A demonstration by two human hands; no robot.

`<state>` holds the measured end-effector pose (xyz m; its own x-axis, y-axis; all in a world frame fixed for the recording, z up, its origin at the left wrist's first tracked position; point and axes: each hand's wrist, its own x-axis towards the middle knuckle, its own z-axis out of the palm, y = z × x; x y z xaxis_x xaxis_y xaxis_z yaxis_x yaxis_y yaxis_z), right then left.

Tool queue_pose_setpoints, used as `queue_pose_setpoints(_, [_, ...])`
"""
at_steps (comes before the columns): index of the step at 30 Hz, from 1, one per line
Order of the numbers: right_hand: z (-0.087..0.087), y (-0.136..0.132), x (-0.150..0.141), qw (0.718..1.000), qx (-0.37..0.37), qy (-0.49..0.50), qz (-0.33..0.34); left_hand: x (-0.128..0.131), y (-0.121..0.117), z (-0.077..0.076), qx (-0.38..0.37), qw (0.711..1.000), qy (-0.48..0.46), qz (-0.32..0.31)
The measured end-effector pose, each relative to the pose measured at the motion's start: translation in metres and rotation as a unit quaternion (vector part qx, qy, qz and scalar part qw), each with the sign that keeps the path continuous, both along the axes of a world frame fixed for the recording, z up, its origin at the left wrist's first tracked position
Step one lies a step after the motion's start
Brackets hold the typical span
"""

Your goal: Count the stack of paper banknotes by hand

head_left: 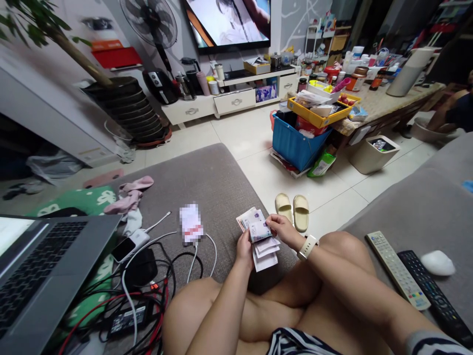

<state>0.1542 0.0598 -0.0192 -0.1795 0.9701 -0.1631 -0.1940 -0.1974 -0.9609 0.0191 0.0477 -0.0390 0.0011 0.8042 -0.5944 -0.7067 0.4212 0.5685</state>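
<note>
Sitting with bent bare legs (199, 313), having at the far left an open laptop (31, 281) with a dark keyboard. Looking beside it at a green cloth (83, 199) with white motifs, then at a tangle of black, red and white cables (165, 293) around a black power adapter (127, 319). Seeing farther back a ribbed plant pot (127, 111), a standing fan (150, 17) and a black air fryer (160, 86). Viewing on the grey sofa (210, 180) a pixelated white item (191, 223), too obscured to name, and beyond, a lit television (232, 22).

Gripping banknotes (260, 233) at their left edge with the left hand (244, 250), closing thumb and fingers on them. Holding these above the lap, near the sofa's edge, with several lower notes stepping out beneath the upper ones. Pinching the upper notes' right edge with the right hand (281, 229), closing thumb against fingers, while wearing a pale-strapped watch (308, 246).

Facing, past the right hand, cream slippers (301, 213) on the tiled floor (251, 138), a blue bin (300, 146) under a yellow tray (320, 117), a beige wastebasket (369, 159) and a cluttered desk (401, 98). Having at the far right a pale remote (397, 268) beside a black remote (430, 291).
</note>
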Motion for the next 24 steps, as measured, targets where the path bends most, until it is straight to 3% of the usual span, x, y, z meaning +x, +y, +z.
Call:
queue_pose_setpoints(13, [0.005, -0.002, 0.001, 0.999, 0.009, 0.001, 0.037, 0.0, -0.002, 0.014, 0.001, 1.0, 0.012, -0.007])
queue_pose_setpoints(20, [-0.004, 0.001, 0.006, 0.995, 0.013, -0.089, -0.045, 0.0, -0.004, 0.013, 0.007, 0.999, 0.042, 0.002])
queue_pose_setpoints(24, [-0.011, 0.004, 0.007, 0.991, 0.012, -0.113, -0.065, -0.001, -0.005, 0.011, 0.022, 0.999, 0.039, -0.031])
